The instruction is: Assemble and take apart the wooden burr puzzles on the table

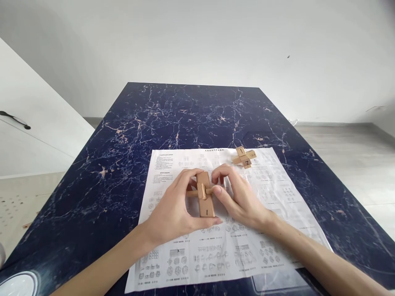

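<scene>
A wooden interlocking puzzle (206, 203) is gripped in my left hand (173, 205), thumb at its near end and fingers at its far end. Its flat block bears a dark mark near the bottom, and a small rounded piece stands up at its middle. A thin wooden rod crosses it sideways. My right hand (239, 195) pinches the rod's right end between thumb and forefinger. Beneath both hands lies a large printed instruction sheet (212, 267) with small diagrams. Farther back on the sheet sits a second wooden puzzle (244, 158) made of crossed, numbered pieces.
The sheet lies on a dark blue marble-patterned table (191, 115). A white cabinet (31, 107) with a black handle stands at the left. A pale round object (18, 284) shows at the table's near left corner. Beyond the far edge is a white wall (197, 41).
</scene>
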`<state>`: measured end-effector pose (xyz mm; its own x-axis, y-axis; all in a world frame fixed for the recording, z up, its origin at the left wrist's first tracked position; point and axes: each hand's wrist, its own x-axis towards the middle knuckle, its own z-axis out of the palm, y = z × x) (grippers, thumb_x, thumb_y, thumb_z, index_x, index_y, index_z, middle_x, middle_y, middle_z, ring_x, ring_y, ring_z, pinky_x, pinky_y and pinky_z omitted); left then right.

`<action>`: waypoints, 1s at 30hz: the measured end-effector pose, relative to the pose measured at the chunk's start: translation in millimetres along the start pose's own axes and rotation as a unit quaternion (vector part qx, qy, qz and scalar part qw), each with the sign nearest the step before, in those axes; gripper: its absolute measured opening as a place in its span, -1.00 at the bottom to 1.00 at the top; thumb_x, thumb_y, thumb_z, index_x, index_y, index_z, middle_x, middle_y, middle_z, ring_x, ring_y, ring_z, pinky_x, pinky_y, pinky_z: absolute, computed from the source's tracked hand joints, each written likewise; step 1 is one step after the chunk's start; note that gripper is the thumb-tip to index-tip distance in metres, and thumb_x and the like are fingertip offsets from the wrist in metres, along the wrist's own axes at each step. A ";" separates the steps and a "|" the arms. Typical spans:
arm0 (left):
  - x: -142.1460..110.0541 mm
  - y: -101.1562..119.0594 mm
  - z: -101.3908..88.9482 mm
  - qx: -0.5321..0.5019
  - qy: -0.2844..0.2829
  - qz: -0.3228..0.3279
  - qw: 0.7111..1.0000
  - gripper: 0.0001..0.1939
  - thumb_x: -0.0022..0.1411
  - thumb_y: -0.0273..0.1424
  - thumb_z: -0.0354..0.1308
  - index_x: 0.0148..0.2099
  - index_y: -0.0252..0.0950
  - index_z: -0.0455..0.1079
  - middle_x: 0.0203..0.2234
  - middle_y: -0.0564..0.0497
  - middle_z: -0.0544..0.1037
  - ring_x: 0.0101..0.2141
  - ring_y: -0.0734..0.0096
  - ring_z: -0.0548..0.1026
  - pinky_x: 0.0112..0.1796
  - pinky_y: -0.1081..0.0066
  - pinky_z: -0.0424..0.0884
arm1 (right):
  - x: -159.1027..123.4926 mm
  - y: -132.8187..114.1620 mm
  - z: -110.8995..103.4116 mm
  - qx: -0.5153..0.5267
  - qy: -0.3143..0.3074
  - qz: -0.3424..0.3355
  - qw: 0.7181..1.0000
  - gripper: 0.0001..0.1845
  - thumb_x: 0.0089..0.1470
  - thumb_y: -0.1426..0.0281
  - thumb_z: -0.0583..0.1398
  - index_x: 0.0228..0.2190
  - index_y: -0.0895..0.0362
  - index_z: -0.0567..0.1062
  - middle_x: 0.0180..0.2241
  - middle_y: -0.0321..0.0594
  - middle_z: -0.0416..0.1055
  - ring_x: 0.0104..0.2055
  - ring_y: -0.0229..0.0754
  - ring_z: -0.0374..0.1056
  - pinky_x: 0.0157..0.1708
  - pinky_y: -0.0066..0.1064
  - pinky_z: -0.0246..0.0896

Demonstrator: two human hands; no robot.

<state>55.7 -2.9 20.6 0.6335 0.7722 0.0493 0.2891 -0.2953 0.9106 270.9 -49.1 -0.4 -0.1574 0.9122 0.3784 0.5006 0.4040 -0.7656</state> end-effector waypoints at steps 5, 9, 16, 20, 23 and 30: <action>2.3 5.4 -3.1 -0.026 0.020 -0.018 0.999 -0.22 0.02 -0.12 0.62 0.18 -0.10 0.33 0.00 -0.03 0.55 -0.07 0.12 0.59 0.01 0.00 0.64 | 1.5 -0.8 -6.5 -0.035 -0.025 0.001 0.999 -0.82 0.50 0.28 0.13 -0.20 0.06 0.46 -0.46 -0.33 0.43 -0.48 -0.22 0.30 -0.47 -0.35 0.18; 3.0 7.7 -3.8 -0.028 0.020 -0.032 0.999 -0.22 0.00 -0.12 0.63 0.18 -0.12 0.35 0.00 -0.04 0.56 -0.03 0.07 0.58 0.01 0.00 0.62 | 1.2 -1.0 -6.7 -0.032 -0.004 -0.028 0.999 -0.81 0.51 0.30 0.15 -0.13 0.06 0.55 -0.44 -0.31 0.52 -0.49 -0.23 0.35 -0.48 -0.37 0.20; 3.6 9.3 -3.4 -0.041 0.012 -0.055 0.998 -0.26 0.06 -0.11 0.58 0.19 -0.13 0.33 0.01 -0.07 0.54 -0.03 0.07 0.58 -0.02 0.03 0.60 | 1.6 1.3 -8.9 -0.039 0.031 -0.033 0.998 -0.72 0.51 0.23 0.14 -0.20 0.06 0.58 -0.39 -0.23 0.59 -0.46 -0.19 0.42 -0.46 -0.33 0.31; 3.4 7.6 -5.2 -0.034 0.016 -0.060 0.998 -0.26 0.05 -0.12 0.59 0.17 -0.14 0.34 0.00 -0.08 0.54 -0.03 0.05 0.58 -0.02 0.02 0.59 | 1.7 2.2 -11.2 -0.036 0.036 -0.020 0.999 -0.71 0.51 0.21 0.15 -0.20 0.06 0.59 -0.40 -0.23 0.59 -0.45 -0.18 0.42 -0.45 -0.33 0.32; 3.1 6.0 -6.4 -0.037 0.018 -0.056 0.998 -0.23 0.01 -0.12 0.61 0.17 -0.14 0.34 -0.01 -0.07 0.54 -0.04 0.06 0.57 -0.04 0.04 0.59 | 1.8 2.7 -11.2 -0.031 0.033 -0.012 0.999 -0.71 0.51 0.20 0.15 -0.20 0.05 0.59 -0.42 -0.24 0.57 -0.45 -0.18 0.42 -0.44 -0.33 0.33; 2.6 2.9 -5.5 -0.052 0.039 -0.065 0.996 -0.20 0.01 -0.18 0.60 0.21 -0.13 0.32 0.00 -0.08 0.54 -0.04 0.08 0.58 -0.05 0.08 0.60 | 1.2 6.5 -11.8 -0.054 0.009 -0.017 0.998 -0.76 0.50 0.26 0.17 -0.21 0.07 0.56 -0.40 -0.24 0.59 -0.47 -0.21 0.40 -0.48 -0.35 0.28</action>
<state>54.2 1.3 25.6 0.5372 0.8423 -0.0441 0.2859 -0.1327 0.9490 284.0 -46.2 1.2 -0.1611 0.8962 0.4135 0.5834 0.4244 -0.6925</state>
